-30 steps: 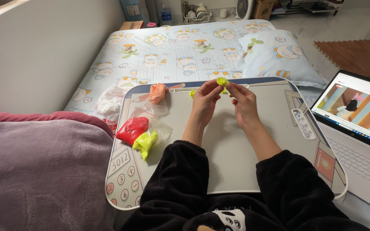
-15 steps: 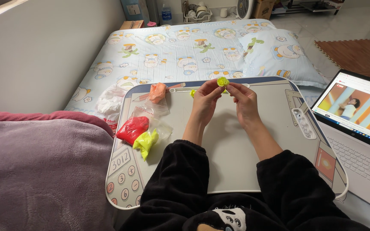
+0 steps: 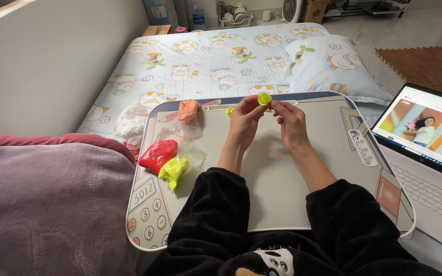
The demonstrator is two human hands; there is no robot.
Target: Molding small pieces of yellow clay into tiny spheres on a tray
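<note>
While unchanged since earlier, left hand (image 3: 245,118) and right hand (image 3: 288,118) pinch yellow clay flower (image 3: 264,98) above lap tray (image 3: 333,168).

A plain pale wall (image 3: 52,61) runs along the left side. Beside it lies a bed (image 3: 205,61) under a light blue sheet printed with cartoon figures, with a matching pillow (image 3: 333,66) at its right. A mauve fleece blanket (image 3: 42,204) covers the near left corner. To the right, the floor (image 3: 400,25) is pale glossy tile, with a brown mat (image 3: 425,64) on it. At the far end stand a dish rack (image 3: 235,15) and a fan (image 3: 292,7). The light is soft and even.
</note>
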